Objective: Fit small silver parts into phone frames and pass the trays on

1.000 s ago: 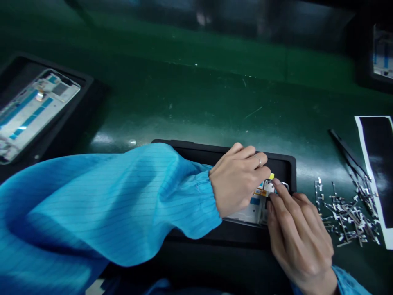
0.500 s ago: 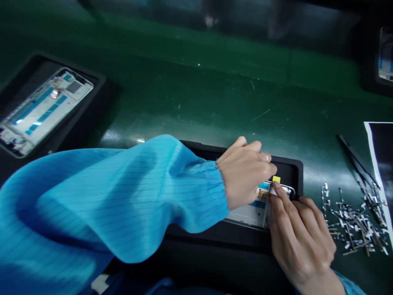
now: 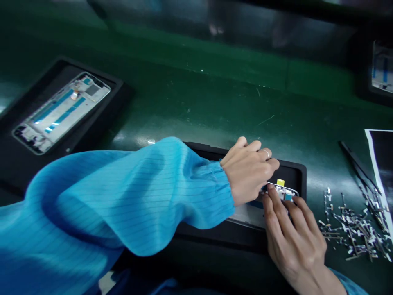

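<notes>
A phone frame [image 3: 284, 192] with blue patches and a small yellow tab lies in a black tray [image 3: 294, 172] right in front of me. My left hand [image 3: 248, 170], in a blue sleeve and wearing a ring, rests on the frame's middle with its fingers curled, and covers most of it. My right hand [image 3: 291, 233] comes from below with its fingertips pressed together on the frame's right end, beside the yellow tab. What, if anything, sits between those fingertips is hidden.
A second black tray [image 3: 101, 106] at the left holds another phone frame [image 3: 63, 110]. Several small metal parts [image 3: 353, 223] lie in a heap at the right, with black tweezers [image 3: 357, 164] and a black-and-white sheet [image 3: 382, 164] behind. The bench top is green.
My view has swung so the left tray sits further right. My right fingertips have slid a little to the left along the frame's end; my left hand keeps its place on the frame.
</notes>
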A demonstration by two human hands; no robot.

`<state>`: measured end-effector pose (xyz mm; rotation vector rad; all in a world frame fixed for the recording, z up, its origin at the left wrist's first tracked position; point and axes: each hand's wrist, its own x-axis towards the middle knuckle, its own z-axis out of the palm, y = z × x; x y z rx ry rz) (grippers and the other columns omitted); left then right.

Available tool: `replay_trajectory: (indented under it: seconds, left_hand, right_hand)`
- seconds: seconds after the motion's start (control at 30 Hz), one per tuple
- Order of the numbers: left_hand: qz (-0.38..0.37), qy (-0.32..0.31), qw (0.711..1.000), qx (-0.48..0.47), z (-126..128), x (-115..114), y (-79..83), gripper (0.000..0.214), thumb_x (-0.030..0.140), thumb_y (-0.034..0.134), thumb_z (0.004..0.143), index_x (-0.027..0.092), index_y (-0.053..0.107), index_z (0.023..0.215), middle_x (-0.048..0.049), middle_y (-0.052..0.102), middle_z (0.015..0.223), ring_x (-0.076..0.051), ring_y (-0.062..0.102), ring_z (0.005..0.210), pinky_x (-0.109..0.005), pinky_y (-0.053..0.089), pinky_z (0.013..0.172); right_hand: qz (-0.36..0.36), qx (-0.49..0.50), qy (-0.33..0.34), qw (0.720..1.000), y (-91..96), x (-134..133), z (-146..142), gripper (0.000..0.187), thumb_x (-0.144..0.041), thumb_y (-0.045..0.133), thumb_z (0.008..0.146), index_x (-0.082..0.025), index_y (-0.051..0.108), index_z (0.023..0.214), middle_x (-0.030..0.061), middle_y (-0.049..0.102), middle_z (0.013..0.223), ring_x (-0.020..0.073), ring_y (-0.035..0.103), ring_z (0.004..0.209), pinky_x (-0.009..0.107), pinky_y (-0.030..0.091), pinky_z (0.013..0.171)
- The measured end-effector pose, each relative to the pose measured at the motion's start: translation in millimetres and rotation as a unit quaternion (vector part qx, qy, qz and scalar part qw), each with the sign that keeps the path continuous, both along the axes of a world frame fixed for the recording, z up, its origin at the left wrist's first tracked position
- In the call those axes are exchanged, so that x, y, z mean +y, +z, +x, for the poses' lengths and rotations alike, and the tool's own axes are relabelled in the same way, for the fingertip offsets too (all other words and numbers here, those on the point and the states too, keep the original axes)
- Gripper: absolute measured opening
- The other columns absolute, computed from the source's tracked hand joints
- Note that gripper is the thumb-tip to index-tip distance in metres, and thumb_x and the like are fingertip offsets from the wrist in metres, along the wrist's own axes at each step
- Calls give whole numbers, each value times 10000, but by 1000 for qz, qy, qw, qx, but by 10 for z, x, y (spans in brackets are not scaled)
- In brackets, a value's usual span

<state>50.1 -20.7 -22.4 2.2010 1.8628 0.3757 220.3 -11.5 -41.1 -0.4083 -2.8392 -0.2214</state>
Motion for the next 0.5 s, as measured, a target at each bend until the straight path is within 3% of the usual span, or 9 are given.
replay_trajectory:
  seconds: [0.23, 0.37, 0.5]
  left_hand:
    - [-20, 13, 1000, -17, -119, 3, 66, 183, 250, 587, 710, 151, 513, 846, -19, 512, 845, -176, 432, 750, -293, 273, 602]
    - [-16, -5, 992, 122, -335, -26, 54, 120, 187, 550, 715, 122, 520, 810, -62, 505, 866, -220, 442, 786, -319, 282, 607]
    - [-43, -6, 994, 102, -363, -75, -27, 81, 121, 458, 756, 124, 515, 814, -49, 516, 841, -204, 469, 765, -322, 338, 603]
  right_hand:
    - [-100, 58, -32, 993, 32, -24, -24, 329, -11, 347, 750, -38, 473, 1052, 137, 530, 1057, 212, 526, 899, 385, 416, 795]
    - [-60, 44, -41, 996, 21, -49, -66, 293, -27, 379, 755, -52, 503, 1019, 134, 539, 1042, 213, 544, 849, 395, 413, 796]
    - [-37, 71, -22, 997, -84, 5, 28, 262, -76, 424, 766, -76, 520, 1010, 115, 548, 1033, 207, 551, 802, 389, 401, 807]
